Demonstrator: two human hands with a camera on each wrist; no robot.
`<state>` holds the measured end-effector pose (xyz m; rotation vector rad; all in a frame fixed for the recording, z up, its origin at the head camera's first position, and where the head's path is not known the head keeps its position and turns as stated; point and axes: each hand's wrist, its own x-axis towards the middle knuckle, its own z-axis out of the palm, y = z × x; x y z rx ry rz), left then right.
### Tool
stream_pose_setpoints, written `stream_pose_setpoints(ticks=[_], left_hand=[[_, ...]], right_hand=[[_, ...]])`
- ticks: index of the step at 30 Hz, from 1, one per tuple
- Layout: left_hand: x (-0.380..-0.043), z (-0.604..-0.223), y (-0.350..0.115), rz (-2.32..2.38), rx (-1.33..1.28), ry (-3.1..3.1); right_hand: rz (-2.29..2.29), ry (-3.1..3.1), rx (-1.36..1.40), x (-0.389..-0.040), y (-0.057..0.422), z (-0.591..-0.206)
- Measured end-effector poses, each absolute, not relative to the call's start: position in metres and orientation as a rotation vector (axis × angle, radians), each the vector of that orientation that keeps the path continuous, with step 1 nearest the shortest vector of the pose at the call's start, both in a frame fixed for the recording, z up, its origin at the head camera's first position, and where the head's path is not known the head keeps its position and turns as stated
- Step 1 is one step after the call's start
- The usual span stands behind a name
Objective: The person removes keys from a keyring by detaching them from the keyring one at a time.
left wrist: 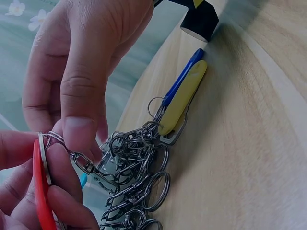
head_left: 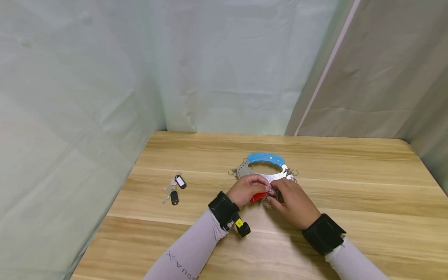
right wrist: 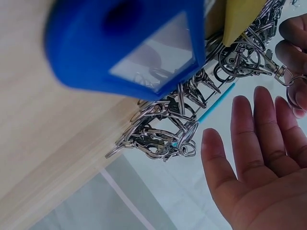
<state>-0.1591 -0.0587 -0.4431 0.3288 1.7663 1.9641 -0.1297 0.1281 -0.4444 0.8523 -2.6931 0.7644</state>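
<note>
A flat metal key holder point(head_left: 244, 170) with a blue grip handle point(head_left: 266, 157) lies on the table, its edge hung with several swivel clasps point(left wrist: 129, 167) and split rings. Over its near edge both hands meet. My left hand point(head_left: 249, 190) holds a red key tag point(left wrist: 41, 187), with a key's flat metal beside it. At the tag's top sits a small split ring point(left wrist: 53, 136), close to one swivel clasp point(left wrist: 82, 163). My right hand point(head_left: 294, 200) pinches this ring-and-clasp joint between thumb and forefinger; its other fingers point(right wrist: 247, 139) spread loosely in the right wrist view.
A blue key tag point(right wrist: 124, 43) and a yellow key tag point(left wrist: 184, 96) hang from the holder's near side. To the left on the wooden table point(head_left: 350, 202) lie two keys with black tags point(head_left: 180, 181). Pale curtains point(head_left: 227, 66) stand behind the table's far edge.
</note>
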Motion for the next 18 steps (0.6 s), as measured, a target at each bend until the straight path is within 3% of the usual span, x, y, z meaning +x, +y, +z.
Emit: stream_pose_setpoints(ticks=[18], left_hand=[[-0.1604,-0.4442,-0.0586,1.957,0.311,1.805]], right_hand=[[0.74,-2.613,0.907,-0.13,0.1282,-0.4476]])
